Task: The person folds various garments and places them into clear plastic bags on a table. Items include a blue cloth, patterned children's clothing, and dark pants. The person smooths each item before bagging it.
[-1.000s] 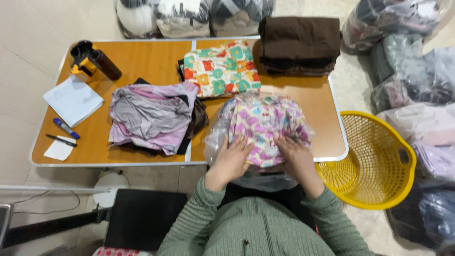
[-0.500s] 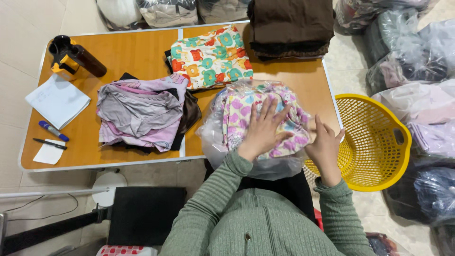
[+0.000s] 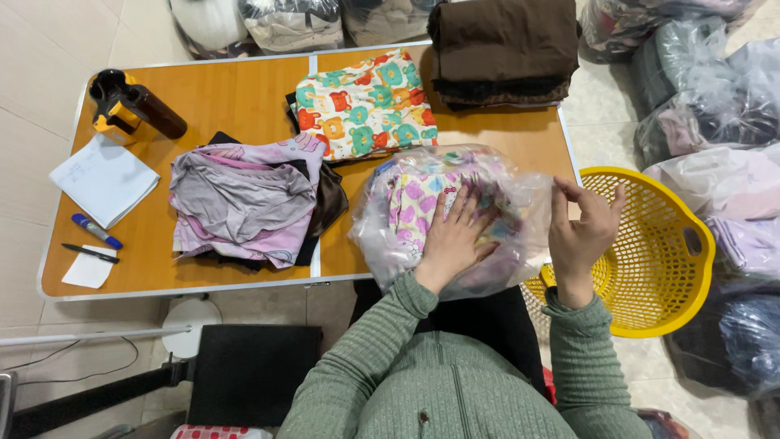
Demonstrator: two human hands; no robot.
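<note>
Head view. An orange folding tabletop (image 3: 227, 89) with a pale rim stands on a light tiled floor, with bagged clothes heaped along its far and right sides. At the tabletop's near right corner lies one clear plastic bag (image 3: 451, 215) holding a folded garment printed with pink, purple and yellow shapes on white; the bag is crumpled and glossy and overhangs the near edge. The left hand (image 3: 453, 236) lies flat on the bag, fingers spread. The right hand (image 3: 583, 226) is raised just off the bag's right side, fingers apart and slightly curled, holding nothing.

Counted on the tabletop: one bear-print folded cloth (image 3: 364, 104) at the far middle; one dark brown folded stack (image 3: 504, 49) at the far right corner; one lilac-and-grey garment pile (image 3: 244, 203) at the centre; one dark bottle (image 3: 134, 102); one paper sheet (image 3: 104, 179); one blue marker (image 3: 96, 231); one black pen (image 3: 89, 253); one small white note (image 3: 88, 270). One yellow mesh basket (image 3: 666, 268) stands off the right edge.
</note>
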